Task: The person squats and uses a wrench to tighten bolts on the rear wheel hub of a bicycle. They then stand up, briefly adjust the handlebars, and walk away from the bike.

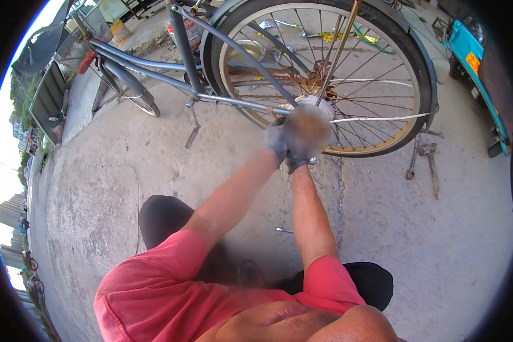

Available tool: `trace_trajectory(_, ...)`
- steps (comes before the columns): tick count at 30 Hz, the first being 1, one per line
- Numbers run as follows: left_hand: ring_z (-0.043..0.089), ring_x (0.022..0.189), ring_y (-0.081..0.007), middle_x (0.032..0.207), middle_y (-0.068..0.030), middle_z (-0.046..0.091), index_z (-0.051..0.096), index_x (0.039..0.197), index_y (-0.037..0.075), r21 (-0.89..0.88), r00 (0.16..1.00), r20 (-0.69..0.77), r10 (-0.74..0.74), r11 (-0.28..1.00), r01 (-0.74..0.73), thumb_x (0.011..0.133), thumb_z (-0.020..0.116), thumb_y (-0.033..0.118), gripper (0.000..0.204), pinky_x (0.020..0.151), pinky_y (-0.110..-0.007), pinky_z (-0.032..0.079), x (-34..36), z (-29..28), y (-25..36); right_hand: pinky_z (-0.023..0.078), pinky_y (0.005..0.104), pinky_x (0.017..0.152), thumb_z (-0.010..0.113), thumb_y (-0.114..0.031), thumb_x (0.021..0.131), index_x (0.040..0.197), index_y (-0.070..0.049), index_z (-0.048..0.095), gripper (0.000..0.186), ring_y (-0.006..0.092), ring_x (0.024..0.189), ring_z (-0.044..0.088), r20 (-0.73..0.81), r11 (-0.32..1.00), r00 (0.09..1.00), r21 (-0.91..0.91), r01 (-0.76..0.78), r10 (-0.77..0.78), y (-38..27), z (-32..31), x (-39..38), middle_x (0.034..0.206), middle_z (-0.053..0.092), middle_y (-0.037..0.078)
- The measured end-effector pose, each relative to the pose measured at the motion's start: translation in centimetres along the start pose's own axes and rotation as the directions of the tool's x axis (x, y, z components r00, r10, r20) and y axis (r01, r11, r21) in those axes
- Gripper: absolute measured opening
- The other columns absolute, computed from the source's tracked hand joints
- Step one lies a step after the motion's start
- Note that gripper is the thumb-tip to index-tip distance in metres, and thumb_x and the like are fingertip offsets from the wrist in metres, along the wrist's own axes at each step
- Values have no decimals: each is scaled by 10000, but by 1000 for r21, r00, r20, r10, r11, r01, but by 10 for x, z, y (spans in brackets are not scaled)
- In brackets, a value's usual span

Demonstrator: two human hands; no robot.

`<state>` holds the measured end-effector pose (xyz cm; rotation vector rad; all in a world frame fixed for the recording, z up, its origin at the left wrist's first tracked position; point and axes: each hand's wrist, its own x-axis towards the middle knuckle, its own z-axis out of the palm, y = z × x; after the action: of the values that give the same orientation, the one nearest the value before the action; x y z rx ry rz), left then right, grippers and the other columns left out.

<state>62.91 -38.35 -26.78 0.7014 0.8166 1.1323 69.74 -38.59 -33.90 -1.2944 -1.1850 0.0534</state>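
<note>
Both my hands wear grey gloves and meet beside the rear hub of a bicycle. My left hand (276, 141) is just below the end of the grey-blue frame tube. My right hand (297, 161) is close to it, lower and to the right. A round blurred patch covers the fingers of both, so what they hold or touch cannot be made out. Behind the patch shows the edge of a whitish round part (323, 108) by the hub. The rear wheel (419, 80) has rusty spokes and a rusty hub. A small shiny metal piece (313, 161) shows beside my right hand.
A hammer (432, 168) and a short chain-like piece (411, 165) lie on the concrete to the right. A thin metal tool (283, 230) lies between my knees. The bicycle's pedal crank (193, 125) hangs at the left. A turquoise vehicle (479, 80) stands at the far right.
</note>
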Motion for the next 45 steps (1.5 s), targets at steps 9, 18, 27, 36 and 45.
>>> trace_trajectory(9, 632, 780, -131, 934, -74, 706, 672, 1044, -22, 196, 980, -72, 184, 966, -167, 853, 693, 135, 248, 680, -299, 518, 9, -11, -17, 436, 327, 921, 657, -166, 915, 1170, -65, 562, 290, 152, 1030, 522, 193, 627, 873, 628, -461, 448, -10, 8, -2, 1095, 562, 37)
trace_trajectory(18, 650, 829, -153, 965, -99, 692, 642, 1086, -25, 131, 994, -100, 34, 991, -21, 878, 677, 162, 281, 712, -296, 534, -8, 11, 1, 459, 309, 896, 661, -152, 914, 1194, -71, 540, 316, 140, 1015, 530, 232, 589, 855, 640, -493, 464, -3, 3, -3, 1116, 556, 32)
trace_trajectory(27, 641, 860, -148, 991, -102, 689, 643, 1128, -27, 259, 998, -53, 37, 966, -22, 926, 645, 209, 311, 728, -293, 521, -3, -11, -6, 452, 319, 963, 625, -180, 946, 1299, -78, 484, 393, 164, 1108, 529, 184, 590, 918, 718, -369, 351, 5, 13, -13, 1233, 544, 41)
trace_trajectory(36, 648, 870, -183, 1000, -95, 670, 615, 1135, 20, 162, 990, 52, 132, 977, -139, 946, 584, 157, 235, 747, -319, 544, 39, -40, -38, 454, 293, 980, 499, -180, 1004, 1319, -85, 487, 330, 149, 1143, 535, 99, 722, 942, 617, -312, 322, 39, 37, -35, 1268, 558, 41)
trace_trajectory(45, 664, 948, -199, 1094, -107, 663, 584, 1238, 19, -71, 983, 95, 159, 986, -152, 948, 563, 111, 305, 833, -312, 535, 28, -31, -39, 469, 269, 942, 460, -169, 1014, 1268, -102, 531, 272, 120, 1095, 559, 224, 483, 842, 734, -477, 491, 28, 35, -29, 1222, 588, 21)
